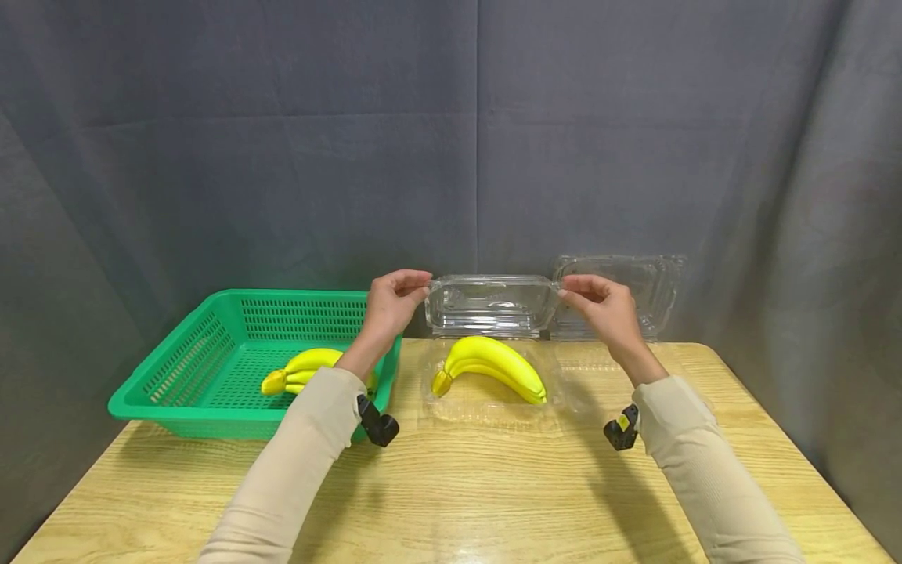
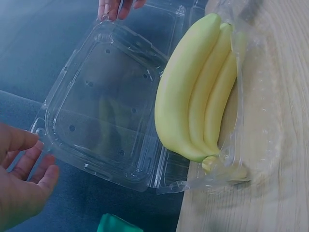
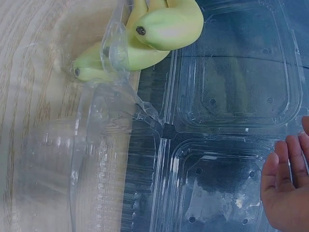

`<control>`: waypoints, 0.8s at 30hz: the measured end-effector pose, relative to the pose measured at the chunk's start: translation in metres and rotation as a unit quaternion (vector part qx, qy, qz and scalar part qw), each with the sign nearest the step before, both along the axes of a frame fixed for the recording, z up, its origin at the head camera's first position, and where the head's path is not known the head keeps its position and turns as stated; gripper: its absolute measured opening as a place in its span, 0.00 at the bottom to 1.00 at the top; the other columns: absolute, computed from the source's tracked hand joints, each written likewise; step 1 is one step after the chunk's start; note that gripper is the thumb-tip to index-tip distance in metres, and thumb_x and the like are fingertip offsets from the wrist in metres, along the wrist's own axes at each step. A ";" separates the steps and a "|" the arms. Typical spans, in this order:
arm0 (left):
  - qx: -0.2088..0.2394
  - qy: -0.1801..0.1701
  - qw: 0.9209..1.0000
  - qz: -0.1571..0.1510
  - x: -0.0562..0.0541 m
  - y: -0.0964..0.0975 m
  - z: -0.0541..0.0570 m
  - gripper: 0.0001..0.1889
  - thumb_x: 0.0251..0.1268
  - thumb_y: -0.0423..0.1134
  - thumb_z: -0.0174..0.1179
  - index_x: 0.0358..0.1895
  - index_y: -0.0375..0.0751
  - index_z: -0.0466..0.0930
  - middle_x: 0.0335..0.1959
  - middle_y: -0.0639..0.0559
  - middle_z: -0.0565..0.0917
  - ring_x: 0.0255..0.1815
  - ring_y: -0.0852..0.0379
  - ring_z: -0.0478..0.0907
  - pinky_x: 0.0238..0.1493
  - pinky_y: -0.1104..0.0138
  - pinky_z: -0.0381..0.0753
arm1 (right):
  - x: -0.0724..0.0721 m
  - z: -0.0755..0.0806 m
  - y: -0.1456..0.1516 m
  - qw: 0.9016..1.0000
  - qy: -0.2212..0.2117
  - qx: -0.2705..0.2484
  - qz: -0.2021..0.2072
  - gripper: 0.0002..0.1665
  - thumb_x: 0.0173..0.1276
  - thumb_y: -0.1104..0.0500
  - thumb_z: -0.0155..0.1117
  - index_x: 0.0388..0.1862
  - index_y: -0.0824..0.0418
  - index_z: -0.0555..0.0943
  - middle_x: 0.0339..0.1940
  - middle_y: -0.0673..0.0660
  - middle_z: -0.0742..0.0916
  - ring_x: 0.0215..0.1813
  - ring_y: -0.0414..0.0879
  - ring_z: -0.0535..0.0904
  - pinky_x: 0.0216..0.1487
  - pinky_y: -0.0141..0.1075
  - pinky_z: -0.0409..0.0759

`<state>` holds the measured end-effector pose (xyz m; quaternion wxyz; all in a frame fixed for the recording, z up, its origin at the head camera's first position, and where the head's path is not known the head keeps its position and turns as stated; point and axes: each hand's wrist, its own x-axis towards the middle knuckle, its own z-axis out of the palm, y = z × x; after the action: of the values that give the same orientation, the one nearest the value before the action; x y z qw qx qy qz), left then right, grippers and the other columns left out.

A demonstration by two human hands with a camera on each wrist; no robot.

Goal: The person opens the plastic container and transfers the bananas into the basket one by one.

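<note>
A bunch of yellow bananas lies in the base of a clear plastic clamshell container. Its hinged lid stands raised at the back. At the lid's left corner, my left hand pinches the edge between thumb and fingers. My right hand pinches the opposite corner, its other fingers loosely bent in the right wrist view. The bananas rest below the tilted lid, clear of both hands.
To the left stands a green plastic basket holding another banana bunch, partly hidden by my left forearm. A second clear container, its lid raised, sits at the right. Behind the wooden table hangs a grey curtain.
</note>
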<state>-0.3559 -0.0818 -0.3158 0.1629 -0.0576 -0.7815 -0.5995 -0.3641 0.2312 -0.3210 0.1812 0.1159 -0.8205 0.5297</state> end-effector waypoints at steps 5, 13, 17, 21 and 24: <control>0.011 -0.008 1.000 0.017 -0.004 0.001 -0.004 0.11 0.67 0.30 0.61 0.51 0.38 0.83 0.47 0.49 0.83 0.49 0.53 0.78 0.52 0.64 0.78 | -0.002 0.001 -0.001 1.000 0.000 0.000 0.002 0.22 0.67 0.53 0.67 0.54 0.66 0.81 0.49 0.62 0.84 0.43 0.41 0.79 0.40 0.27 0.78; 0.056 -0.017 0.998 0.017 -0.010 0.001 -0.004 0.10 0.66 0.31 0.62 0.48 0.37 0.84 0.46 0.47 0.83 0.47 0.53 0.78 0.52 0.63 0.78 | -0.006 0.000 -0.005 1.000 -0.003 -0.012 -0.002 0.22 0.69 0.55 0.65 0.56 0.67 0.80 0.49 0.62 0.84 0.42 0.40 0.80 0.40 0.27 0.80; 0.096 -0.024 0.995 0.003 -0.013 0.000 -0.003 0.11 0.66 0.31 0.62 0.50 0.35 0.83 0.46 0.46 0.84 0.47 0.52 0.79 0.54 0.56 0.77 | -0.009 0.000 -0.007 1.000 -0.010 -0.026 -0.003 0.23 0.70 0.55 0.64 0.58 0.66 0.79 0.52 0.62 0.83 0.44 0.39 0.79 0.41 0.27 0.79; 0.123 -0.035 0.992 -0.005 -0.014 0.001 -0.001 0.13 0.66 0.32 0.62 0.53 0.35 0.82 0.47 0.46 0.84 0.48 0.52 0.79 0.56 0.53 0.75 | -0.011 0.001 -0.010 0.998 -0.021 -0.053 -0.004 0.23 0.70 0.56 0.63 0.61 0.66 0.78 0.55 0.63 0.82 0.46 0.38 0.79 0.44 0.29 0.80; 0.130 -0.037 0.991 -0.005 -0.016 0.001 0.000 0.14 0.67 0.33 0.61 0.54 0.36 0.81 0.50 0.46 0.83 0.49 0.52 0.79 0.56 0.55 0.75 | -0.013 0.002 -0.011 0.998 -0.029 -0.062 -0.008 0.23 0.70 0.56 0.64 0.61 0.66 0.78 0.56 0.63 0.82 0.47 0.38 0.79 0.46 0.32 0.80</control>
<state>-0.3721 -0.0805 -0.3161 0.1370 -0.0174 -0.7024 -0.6983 -0.3769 0.2201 -0.3186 0.1681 0.0827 -0.7919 0.5812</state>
